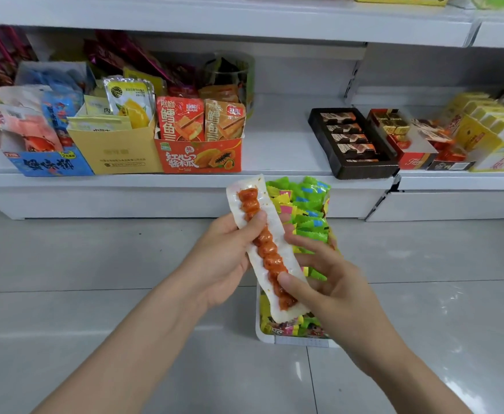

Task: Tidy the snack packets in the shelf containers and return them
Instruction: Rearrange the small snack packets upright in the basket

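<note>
A long clear packet (274, 225) with an orange-red skewer snack inside is held up over the floor. My left hand (229, 252) grips its upper half, thumb across the front. My right hand (325, 282) pinches its lower end with thumb and fingers. Under the packet a white tray (277, 340) rests on the floor, filled with several small green, yellow and pink snack packets (307, 210). Much of the tray is hidden by my hands and the packet.
On the white shelf (274, 156) stand a blue box (50, 162), a yellow carton (116, 153) and a red papaya box (200, 156) of packets at left. A dark chocolate tray (352, 144) and yellow boxes (489, 135) sit at right. Grey floor tiles spread around.
</note>
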